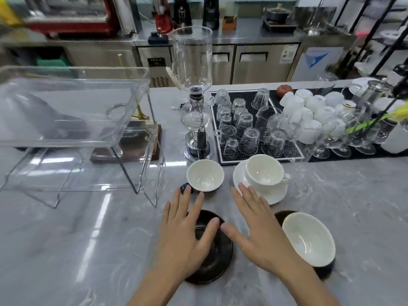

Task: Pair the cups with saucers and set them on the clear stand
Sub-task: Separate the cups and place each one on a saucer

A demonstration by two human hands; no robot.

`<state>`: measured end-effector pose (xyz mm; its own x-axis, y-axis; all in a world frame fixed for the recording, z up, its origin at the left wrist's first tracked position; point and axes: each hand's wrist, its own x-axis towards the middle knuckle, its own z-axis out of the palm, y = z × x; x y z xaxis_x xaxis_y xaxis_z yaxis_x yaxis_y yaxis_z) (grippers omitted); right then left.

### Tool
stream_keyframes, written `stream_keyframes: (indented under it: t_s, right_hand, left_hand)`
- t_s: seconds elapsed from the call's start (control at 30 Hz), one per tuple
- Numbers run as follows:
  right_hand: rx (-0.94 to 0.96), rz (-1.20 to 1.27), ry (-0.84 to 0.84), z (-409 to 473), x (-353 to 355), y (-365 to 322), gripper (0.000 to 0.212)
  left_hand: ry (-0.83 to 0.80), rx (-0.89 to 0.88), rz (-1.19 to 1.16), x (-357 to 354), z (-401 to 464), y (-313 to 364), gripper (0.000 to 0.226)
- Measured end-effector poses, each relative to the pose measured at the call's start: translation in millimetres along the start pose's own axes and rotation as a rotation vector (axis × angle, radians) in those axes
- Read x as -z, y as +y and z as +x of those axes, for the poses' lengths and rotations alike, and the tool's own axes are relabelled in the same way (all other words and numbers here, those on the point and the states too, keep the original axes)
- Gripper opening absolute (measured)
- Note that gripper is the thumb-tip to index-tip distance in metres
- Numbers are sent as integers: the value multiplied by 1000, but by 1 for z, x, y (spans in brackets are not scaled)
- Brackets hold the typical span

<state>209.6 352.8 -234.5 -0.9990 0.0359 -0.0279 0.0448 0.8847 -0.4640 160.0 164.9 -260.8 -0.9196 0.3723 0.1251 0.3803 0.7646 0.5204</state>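
both hands flat and empty, left hand (185, 230) over the dark saucer (217, 255), right hand (258, 226) beside: pinch its rim, slide it under the dark cup (205, 176).

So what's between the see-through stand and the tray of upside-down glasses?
In the head view, a glass siphon coffee maker stands between the clear acrylic stand and the black glass tray.

Labels on the steel cabinets (254, 62) are too blurred to read.
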Motion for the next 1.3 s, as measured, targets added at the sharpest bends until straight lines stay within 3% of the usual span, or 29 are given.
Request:
stream_keyframes:
  t_s: [0.23, 0.43, 1.07, 1.3]
  right_hand:
    - [3, 77, -26, 23, -13, -9, 84]
    - [-22, 193, -14, 48, -21, -8, 90]
    - [-103, 295, 5, 115, -34, -8, 114]
    - [-119, 264, 23, 120, -38, -6, 112]
  left_hand:
    - [-18, 147, -185, 12, 11, -18, 85]
    - [-13, 221, -270, 12, 25, -26, 61]
    - [9, 299, -383, -4, 71, -45, 26]
    - [24, 297, -378, -7, 74, -44, 18]
